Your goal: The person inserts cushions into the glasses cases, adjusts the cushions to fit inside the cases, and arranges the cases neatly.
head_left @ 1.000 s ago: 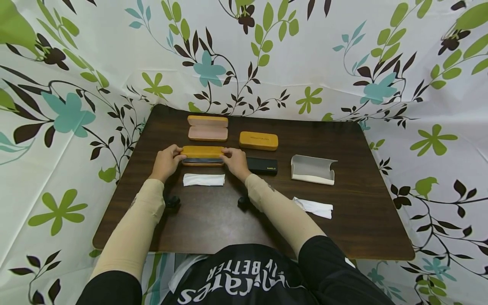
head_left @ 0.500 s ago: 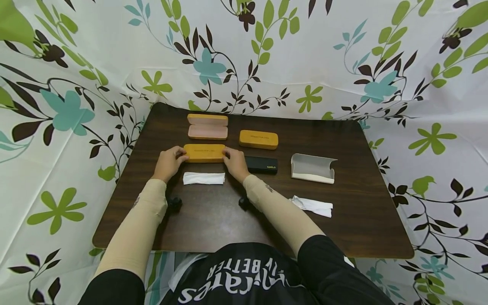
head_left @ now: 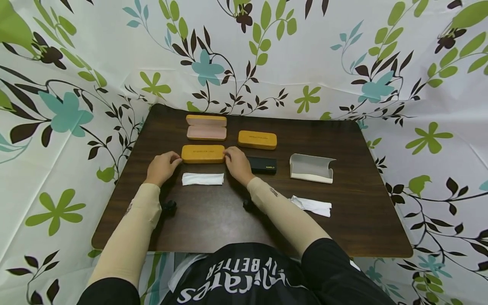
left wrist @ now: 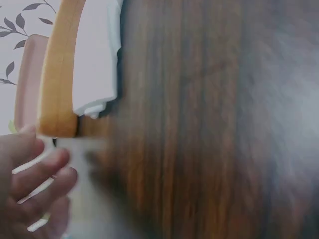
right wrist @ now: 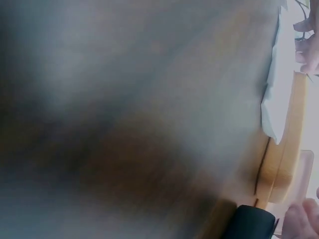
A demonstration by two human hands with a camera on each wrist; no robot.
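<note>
In the head view, the closed yellow case point(head_left: 203, 154) lies flat on the dark surface point(head_left: 213, 224), left of the frame's centre. Your left hand point(head_left: 162, 168) is just off its left end, the grip loose and holding nothing. Your right hand point(head_left: 239, 166) is at its right end, that grip slack too; I cannot tell whether a fingertip touches. Below the case lies a folded white cloth point(head_left: 203, 179); above it, an open pink-lined case point(head_left: 206, 133).
</note>
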